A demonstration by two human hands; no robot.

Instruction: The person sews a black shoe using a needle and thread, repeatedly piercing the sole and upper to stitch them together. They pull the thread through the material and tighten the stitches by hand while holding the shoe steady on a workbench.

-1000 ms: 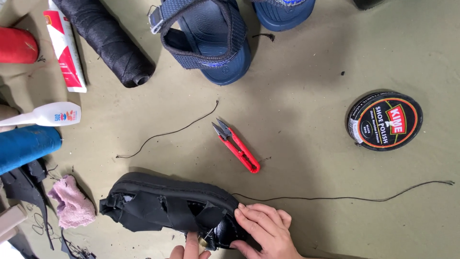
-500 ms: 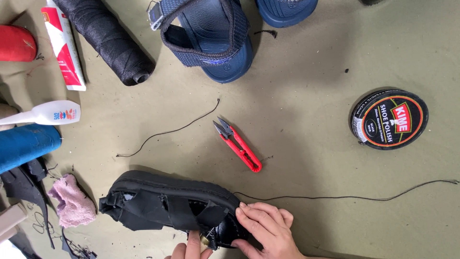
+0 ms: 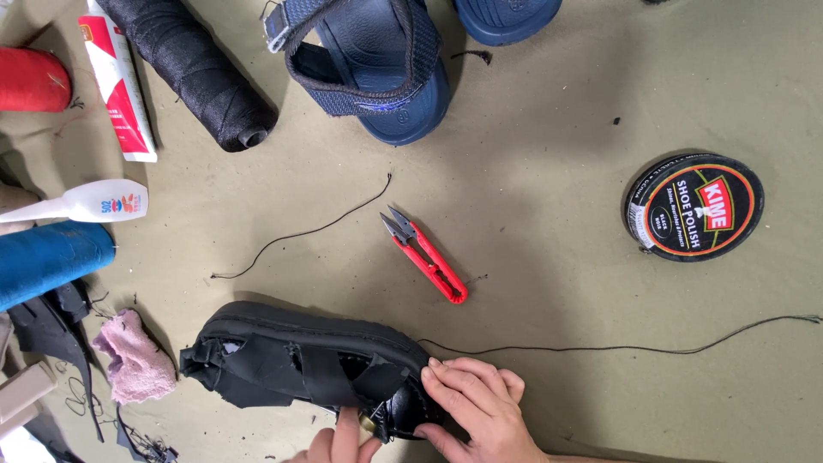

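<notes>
A black sandal (image 3: 291, 356) with torn straps lies on its side near the bottom of the view. My right hand (image 3: 476, 407) grips its right end, fingers curled over the sole and strap. Only the fingertips of my left hand (image 3: 339, 441) show at the bottom edge, pressed against the sandal's lower side near a buckle. A long black thread (image 3: 617, 347) runs from the sandal out to the right.
Red thread snips (image 3: 426, 255) and a loose black thread (image 3: 300, 236) lie in the middle. A round polish tin (image 3: 694, 207) sits right. Blue sandals (image 3: 377, 60) at top. Black (image 3: 193, 69), red (image 3: 30, 79) and blue (image 3: 51, 261) thread spools, glue tubes (image 3: 116, 81) and a pink rag (image 3: 129, 356) crowd the left.
My hands and the sandal stay put. The view has shifted slightly, nothing else moved.
</notes>
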